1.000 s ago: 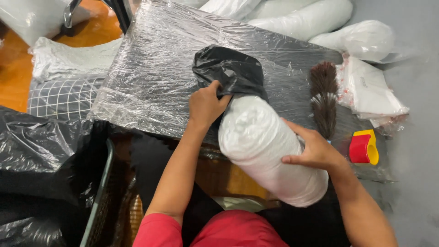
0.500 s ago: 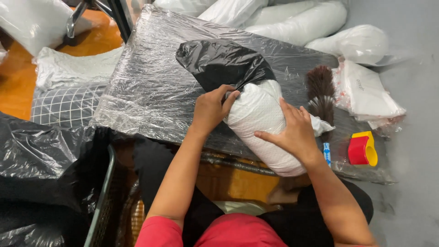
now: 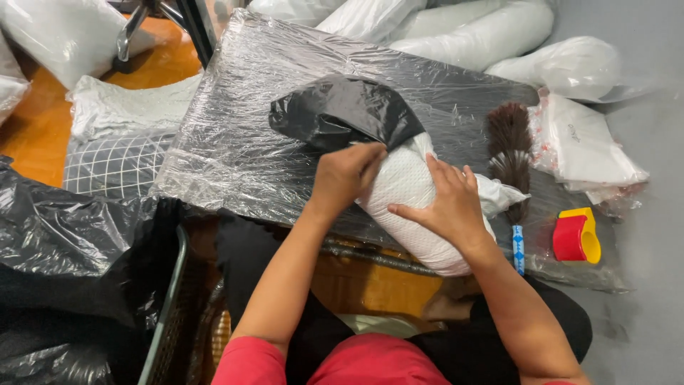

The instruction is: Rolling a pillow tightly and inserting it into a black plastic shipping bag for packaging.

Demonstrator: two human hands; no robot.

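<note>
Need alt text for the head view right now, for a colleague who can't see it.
Two bare hands work a white pillow into a black bag on a plastic-wrapped table: the left hand grips the bag's edge, the right hand presses flat on the pillow. A feather duster and a red and yellow tape dispenser lie to the right.

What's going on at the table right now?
A person is working a rolled white pillow into a black plastic bag on a film-wrapped table. The left hand grips the bag's edge at the pillow's far end; the right hand presses on the pillow. A feather duster and a red-and-yellow tape dispenser lie to the right.
</note>
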